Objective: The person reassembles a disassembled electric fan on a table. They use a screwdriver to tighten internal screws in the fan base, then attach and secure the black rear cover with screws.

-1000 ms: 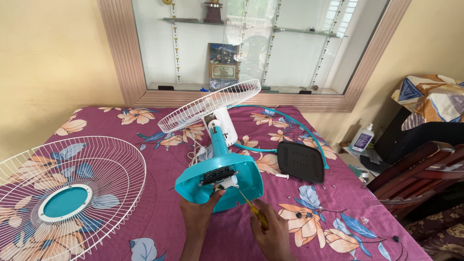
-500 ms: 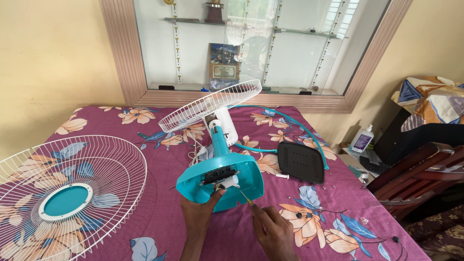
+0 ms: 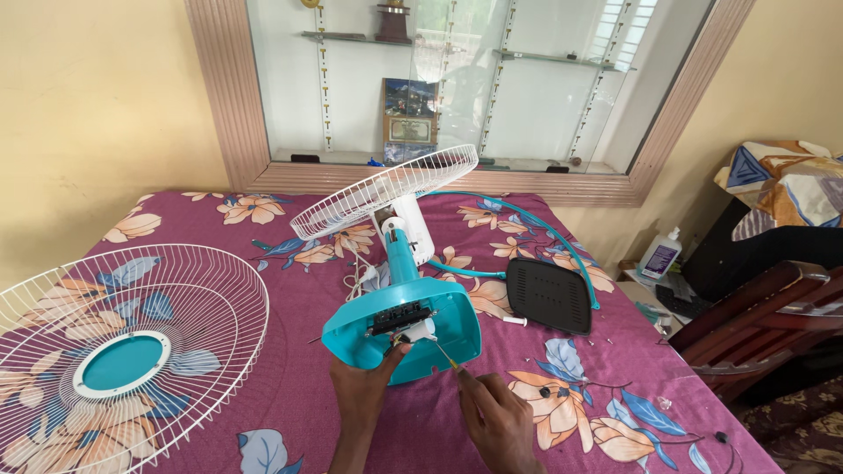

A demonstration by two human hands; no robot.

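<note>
A teal table fan lies on its side on the table, its open base (image 3: 443, 320) turned toward me with a black switch block (image 3: 399, 318) and white part showing inside. My left hand (image 3: 364, 391) grips the lower rim of the base, thumb by the white part. My right hand (image 3: 496, 421) holds a thin yellow screwdriver (image 3: 445, 355), its tip pointing into the base. The fan's white rear grille (image 3: 386, 190) tilts up behind the teal neck.
A loose white front grille with teal centre (image 3: 123, 355) lies at the left. A black base cover (image 3: 547, 294) and a teal ring (image 3: 544, 233) lie at the right, small screws scattered near them. A wooden chair (image 3: 755, 320) and a bottle (image 3: 659, 253) stand beyond the table's right edge.
My right hand has slid up over the screwdriver's yellow handle, hiding most of it. The fan base and left hand have stayed in place.
</note>
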